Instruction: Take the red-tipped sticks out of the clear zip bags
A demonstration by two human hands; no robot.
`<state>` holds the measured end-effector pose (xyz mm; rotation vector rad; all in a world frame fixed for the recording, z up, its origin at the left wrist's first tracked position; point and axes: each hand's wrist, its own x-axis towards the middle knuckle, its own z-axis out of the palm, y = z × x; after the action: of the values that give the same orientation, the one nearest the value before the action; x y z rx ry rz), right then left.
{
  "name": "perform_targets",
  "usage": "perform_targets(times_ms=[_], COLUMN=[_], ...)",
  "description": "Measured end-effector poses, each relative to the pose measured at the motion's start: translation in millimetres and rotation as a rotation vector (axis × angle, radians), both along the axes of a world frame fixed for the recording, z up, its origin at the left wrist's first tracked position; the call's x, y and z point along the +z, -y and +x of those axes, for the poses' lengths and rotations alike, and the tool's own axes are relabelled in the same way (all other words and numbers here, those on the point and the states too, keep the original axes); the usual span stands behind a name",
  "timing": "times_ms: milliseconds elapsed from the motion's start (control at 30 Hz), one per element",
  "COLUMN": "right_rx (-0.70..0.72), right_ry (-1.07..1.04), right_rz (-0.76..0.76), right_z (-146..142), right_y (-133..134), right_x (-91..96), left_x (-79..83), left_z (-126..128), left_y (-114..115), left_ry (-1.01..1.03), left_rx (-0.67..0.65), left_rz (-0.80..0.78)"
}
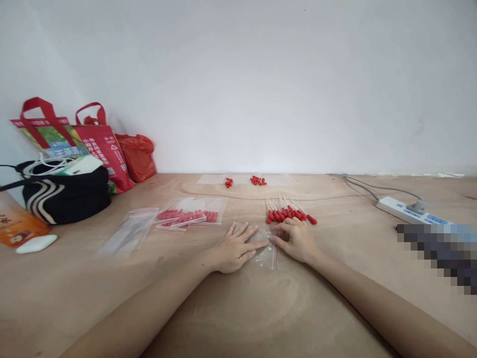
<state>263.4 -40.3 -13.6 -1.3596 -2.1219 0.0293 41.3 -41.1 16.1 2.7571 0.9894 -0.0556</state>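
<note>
A clear zip-lock bag [265,259] with a red line by its mouth lies flat on the wooden table. My left hand [237,248] rests palm down on it, fingers spread. Curled at the bag's right edge, my right hand [296,238] has thumb and index finger closed on the plastic; the exact contact is hard to see. Just beyond that hand is a row of pale sticks with red tips [286,213], the tips facing me. Filled zip-lock bags [192,213] of such sticks overlap at the left. Flat clear bags [130,228] lie beside them.
Small red pieces [258,180] sit on clear sheets near the wall. Shopping bags [104,154], a black striped bag [67,191], an orange package [18,223] and a white oval object [36,243] stand left. A power strip [413,211] with a grey cable is right, by a pixelated area.
</note>
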Motion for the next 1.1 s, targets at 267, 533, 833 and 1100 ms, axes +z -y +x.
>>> perform_targets(times_ms=[267,533,833,1100], right_rx=[-0.067,0.163,0.137,0.123], right_ry=[-0.064,-0.089,-0.196,-0.158], right_rz=[-0.193,-0.027,0.135,0.172], right_z=[0,-8,-7,-7], right_y=[-4,-1,0,-2], right_x=[0.1,-2.9,-5.1,-7.2], left_x=[-14.1,-9.9,25.8,59.2], left_z=[-4,-4,-43,-207], left_y=[2,-16,-27,-44], left_ry=[0.137,0.373,0.424,-0.013], left_rx=[0.161,0.226,0.603,1.456], left_rz=[0.102,0.172,0.271,0.48])
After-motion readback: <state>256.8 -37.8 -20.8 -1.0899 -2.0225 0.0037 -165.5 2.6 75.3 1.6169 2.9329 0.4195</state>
